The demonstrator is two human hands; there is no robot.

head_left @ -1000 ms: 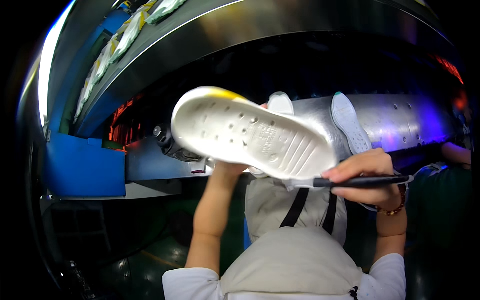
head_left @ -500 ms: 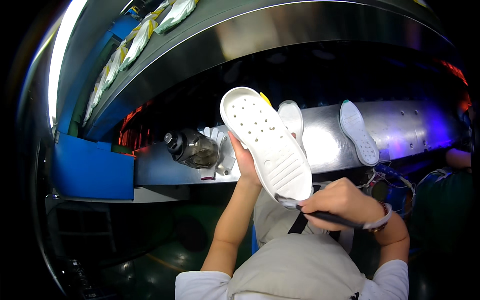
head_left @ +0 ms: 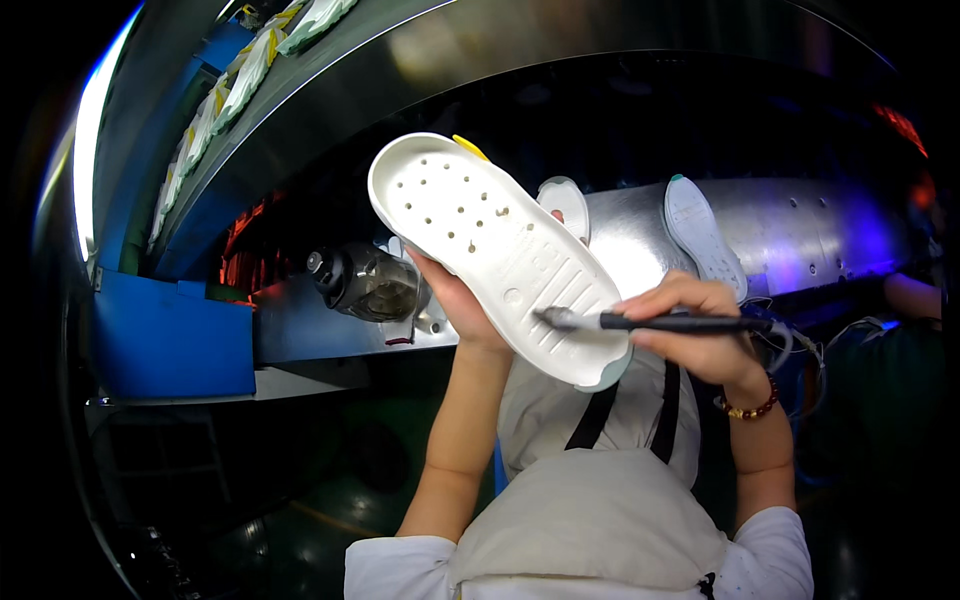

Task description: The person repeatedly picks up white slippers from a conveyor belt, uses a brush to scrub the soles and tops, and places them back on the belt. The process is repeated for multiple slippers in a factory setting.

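My left hand (head_left: 462, 305) grips a white shoe sole (head_left: 470, 210) along its left edge, holding it tilted above my lap. Small holes dot the sole's far part, ridges cross its near part, and a yellow tab shows on its far edge. In my right hand (head_left: 705, 325) is a brush (head_left: 588, 321) with a black handle, its bristles against the ridged area. Behind the held sole, a second white sole (head_left: 565, 203) is partly hidden. Another white sole (head_left: 703, 230) lies on the metal bench (head_left: 800, 225) to the right.
A dark see-through bottle (head_left: 375, 285) stands on the bench at left, with a pale glove partly behind it. Further left is a blue housing (head_left: 175, 335). Several white pieces with yellow parts line a conveyor (head_left: 245, 85). Cables (head_left: 800, 345) and another person's arm (head_left: 912, 297) are at right.
The held sole has moved left and up, and its near tip now shows pale grey-green. The brush has shifted from that near tip up onto the ridges.
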